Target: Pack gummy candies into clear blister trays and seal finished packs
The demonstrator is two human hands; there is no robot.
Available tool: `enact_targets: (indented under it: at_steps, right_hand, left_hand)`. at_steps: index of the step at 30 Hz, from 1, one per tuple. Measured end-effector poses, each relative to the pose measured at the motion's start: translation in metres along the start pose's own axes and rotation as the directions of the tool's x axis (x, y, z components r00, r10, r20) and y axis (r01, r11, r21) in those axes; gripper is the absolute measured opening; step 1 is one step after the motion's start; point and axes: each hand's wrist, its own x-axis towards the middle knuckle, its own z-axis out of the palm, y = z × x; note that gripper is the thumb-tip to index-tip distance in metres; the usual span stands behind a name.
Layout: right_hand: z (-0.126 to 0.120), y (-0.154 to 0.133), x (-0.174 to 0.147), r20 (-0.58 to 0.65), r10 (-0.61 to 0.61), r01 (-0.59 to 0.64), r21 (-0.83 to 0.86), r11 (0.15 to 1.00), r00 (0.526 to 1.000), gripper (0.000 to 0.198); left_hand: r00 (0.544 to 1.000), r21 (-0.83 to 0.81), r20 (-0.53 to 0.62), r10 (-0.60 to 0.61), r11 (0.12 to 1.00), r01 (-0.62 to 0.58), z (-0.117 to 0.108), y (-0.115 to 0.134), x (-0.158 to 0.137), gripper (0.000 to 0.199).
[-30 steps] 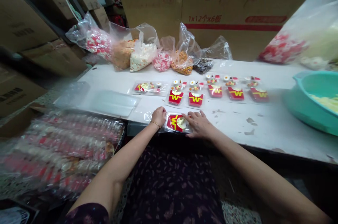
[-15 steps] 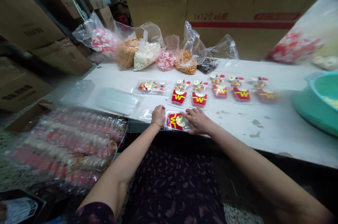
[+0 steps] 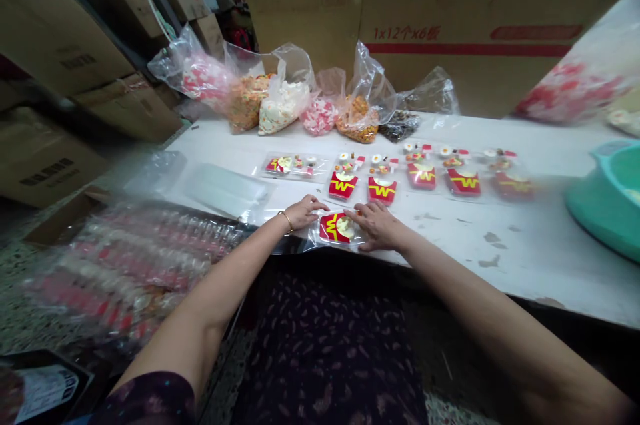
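While leaning over the surface [image 3: 450, 251], busy with a single packet [image 3: 336, 228] lying flat at the front edge, right between both hands. With the right hand [image 3: 376, 225], resting open across the packet's right end, fingers spread. With the left hand [image 3: 301, 213], down at the left end beside the clear film [image 3: 311, 238], fingers bent; impossible to tell from here whether pinching that film or merely touching it.

First worry: awfully close to that edge! Could slip right off if dragged toward the body, especially with film seeming to poke over the rim. Next danger: a crease or a tear, likely if tugged harder on the left than steadied on the right. Under the right fingers, mostly hidden, so hard to judge at that end; perhaps shifting inside if pressed too firmly.

Tight quarters behind, too: just beyond the fingertips, two red packets [image 3: 343, 185], easily knocked out of line by a stray knuckle. And near the left wrist, a flat pile of clear plastic [image 3: 225, 190], slippery by the look of it, quite possibly set sliding if brushed by that forearm.
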Motion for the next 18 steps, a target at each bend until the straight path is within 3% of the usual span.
enact_targets:
  at_steps: [5,9,14,18]
  right_hand:
    - [-0.001,0.002,0.001,0.002,-0.013,0.013,0.002,1.000,1.000,0.089]
    - [-0.002,0.004,-0.003,0.011,-0.006,0.005,0.051,0.999,1.000,0.089]
    - [0.003,0.005,-0.018,0.010,-0.017,0.016,0.069,0.998,1.000,0.092]
    - [0.006,0.005,-0.033,0.001,0.053,-0.053,0.033,0.998,0.999,0.096]
  left_hand:
    - [0.997,0.144,0.077,0.001,0.989,-0.012,-0.006,0.007,0.016,0.010]
    - [0.997,0.166,0.066,0.044,0.985,-0.054,0.000,0.022,0.019,0.007]
    - [0.970,0.098,0.020,0.243,0.965,-0.243,0.023,0.053,0.022,0.010]
    - [0.940,0.054,-0.004,0.340,0.939,-0.339,0.038,0.069,0.033,0.014]
